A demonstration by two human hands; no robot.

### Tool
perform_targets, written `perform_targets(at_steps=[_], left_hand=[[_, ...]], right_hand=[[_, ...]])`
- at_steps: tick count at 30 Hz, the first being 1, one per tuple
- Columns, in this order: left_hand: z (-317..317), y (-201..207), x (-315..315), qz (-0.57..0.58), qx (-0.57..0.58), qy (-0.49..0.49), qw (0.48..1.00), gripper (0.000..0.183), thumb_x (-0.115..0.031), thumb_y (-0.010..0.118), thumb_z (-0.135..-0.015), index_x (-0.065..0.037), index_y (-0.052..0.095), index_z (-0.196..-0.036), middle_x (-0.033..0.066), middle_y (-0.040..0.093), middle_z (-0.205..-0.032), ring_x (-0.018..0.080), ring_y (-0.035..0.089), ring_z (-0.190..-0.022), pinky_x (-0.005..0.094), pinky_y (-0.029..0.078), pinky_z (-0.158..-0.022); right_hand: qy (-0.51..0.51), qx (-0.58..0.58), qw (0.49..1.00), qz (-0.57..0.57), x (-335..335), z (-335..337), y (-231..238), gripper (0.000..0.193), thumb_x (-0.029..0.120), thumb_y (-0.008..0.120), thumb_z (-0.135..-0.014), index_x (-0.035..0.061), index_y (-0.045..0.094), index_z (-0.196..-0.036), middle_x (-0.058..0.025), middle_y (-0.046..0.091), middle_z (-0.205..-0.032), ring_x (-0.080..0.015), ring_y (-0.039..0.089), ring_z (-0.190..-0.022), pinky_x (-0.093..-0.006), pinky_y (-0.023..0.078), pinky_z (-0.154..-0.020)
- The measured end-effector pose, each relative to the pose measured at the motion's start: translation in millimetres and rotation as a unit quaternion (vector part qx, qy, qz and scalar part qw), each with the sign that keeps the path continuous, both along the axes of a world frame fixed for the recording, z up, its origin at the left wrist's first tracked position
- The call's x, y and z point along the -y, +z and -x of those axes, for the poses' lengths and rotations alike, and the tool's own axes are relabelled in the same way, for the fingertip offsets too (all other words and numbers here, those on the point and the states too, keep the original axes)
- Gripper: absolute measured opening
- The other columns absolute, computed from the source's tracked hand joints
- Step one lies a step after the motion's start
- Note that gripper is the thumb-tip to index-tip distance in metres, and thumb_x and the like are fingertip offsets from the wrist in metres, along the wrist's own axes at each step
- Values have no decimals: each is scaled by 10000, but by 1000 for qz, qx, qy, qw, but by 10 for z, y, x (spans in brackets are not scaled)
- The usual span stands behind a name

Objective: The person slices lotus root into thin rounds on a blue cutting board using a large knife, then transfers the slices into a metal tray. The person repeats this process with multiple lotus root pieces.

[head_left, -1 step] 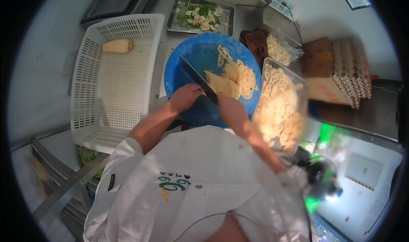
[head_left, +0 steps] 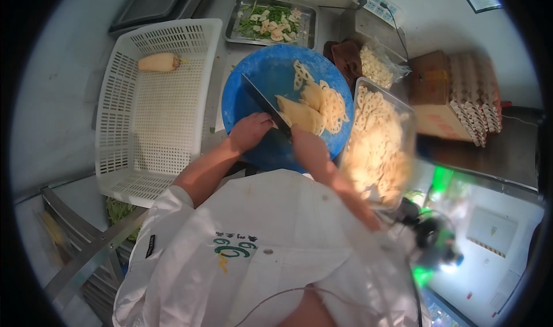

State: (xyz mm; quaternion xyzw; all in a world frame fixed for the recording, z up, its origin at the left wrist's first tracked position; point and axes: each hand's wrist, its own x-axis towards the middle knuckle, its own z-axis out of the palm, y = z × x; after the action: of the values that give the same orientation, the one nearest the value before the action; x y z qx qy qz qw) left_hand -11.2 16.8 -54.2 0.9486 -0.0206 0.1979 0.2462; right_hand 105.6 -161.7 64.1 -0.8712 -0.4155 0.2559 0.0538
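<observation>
A kitchen knife (head_left: 264, 101) slants across the round blue cutting board (head_left: 242, 88), its tip toward the far left. My right hand (head_left: 309, 148) is closed around its handle, which the fingers hide. Against the near left side of the blade, my left hand (head_left: 251, 131) has its fingers curled down on a small pale piece of lotus root, mostly covered by the hand. Just right of the blade lies a peeled chunk of lotus root (head_left: 302, 115). Cut lotus root slices (head_left: 333, 108) with round holes are heaped at the board's right.
A white plastic basket (head_left: 199, 91) at left holds one whole lotus root (head_left: 158, 62). Behind the board is a metal tray (head_left: 231, 30) of greens and pale slices. A clear tub (head_left: 410, 128) of lotus slices adjoins the right side. Egg trays (head_left: 475, 91) and a cardboard box (head_left: 429, 79) stand farther right.
The knife and my right hand have shifted very slightly to the left. My left hand and the lotus root on the board look the same.
</observation>
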Motion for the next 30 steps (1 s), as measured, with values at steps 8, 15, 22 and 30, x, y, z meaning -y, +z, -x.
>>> perform_targets(at_steps=[8,15,22,30], left_hand=[[31,2,17,11,8,16,1000,176,-86,599,-822,-85,681,-978,89,664,-1046,307,651,-966,385,550,-814],[-54,148,64,29,2,34,999,128,-115,631,-839,-95,668,-960,102,650,-985,327,650,-939,401,545,-790],[-202,288,-308,-81,-195,57,976,101,-152,700,-805,-108,654,-883,115,662,-944,332,653,-901,441,550,-740],[-1284,1636,-917,-15,117,212,970,257,-160,693,-846,-82,678,-1091,161,654,-1032,378,638,-995,480,533,-857]], right_hand=[[8,-10,1000,21,5,-38,140,160,84,576,-887,60,572,-1046,-223,715,-910,-431,697,-896,-523,544,-769],[-63,-22,991,-112,118,-127,-191,154,172,610,-913,37,597,-987,-252,695,-871,-460,672,-863,-535,530,-760],[-232,-82,930,-273,583,-109,-158,266,148,567,-861,17,613,-1087,-297,669,-846,-499,647,-848,-550,502,-728],[-149,90,956,-234,926,44,68,429,103,597,-818,126,646,-1244,-119,689,-990,-346,673,-924,-451,528,-789]])
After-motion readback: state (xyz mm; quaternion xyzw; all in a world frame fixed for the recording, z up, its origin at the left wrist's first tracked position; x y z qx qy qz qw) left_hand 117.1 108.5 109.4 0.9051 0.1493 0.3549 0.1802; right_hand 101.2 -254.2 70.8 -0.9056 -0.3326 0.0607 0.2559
